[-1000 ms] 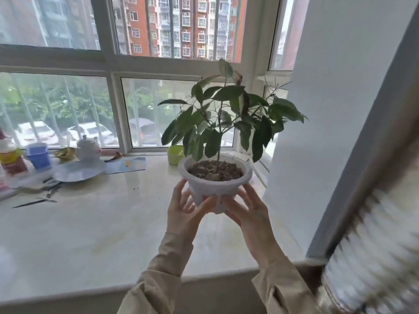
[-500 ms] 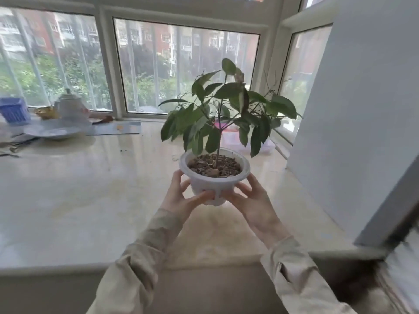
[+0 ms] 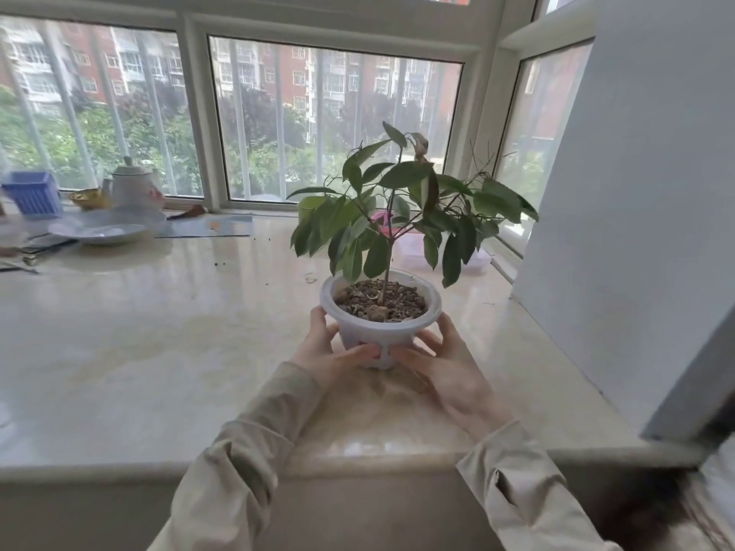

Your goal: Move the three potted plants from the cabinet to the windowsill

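Observation:
A leafy green plant in a white plastic pot (image 3: 378,332) is held between both hands over the wide marble windowsill (image 3: 167,344). My left hand (image 3: 330,351) wraps the pot's left side and my right hand (image 3: 449,363) wraps its right side, thumbs meeting at the front. The pot's base is at or just above the sill surface; I cannot tell whether it touches. Brown gravelly soil fills the pot. No other potted plant or cabinet is in view.
At the sill's far left stand a white teapot (image 3: 133,186), a pale plate (image 3: 105,228), a blue basket (image 3: 34,196) and scattered small tools. A green cup (image 3: 308,206) and a clear lidded box (image 3: 413,248) sit behind the plant. A white wall (image 3: 636,216) closes the right side.
Both hands have carried the pot forward and down toward the sill. My view has tilted lower, so more of the sill surface shows.

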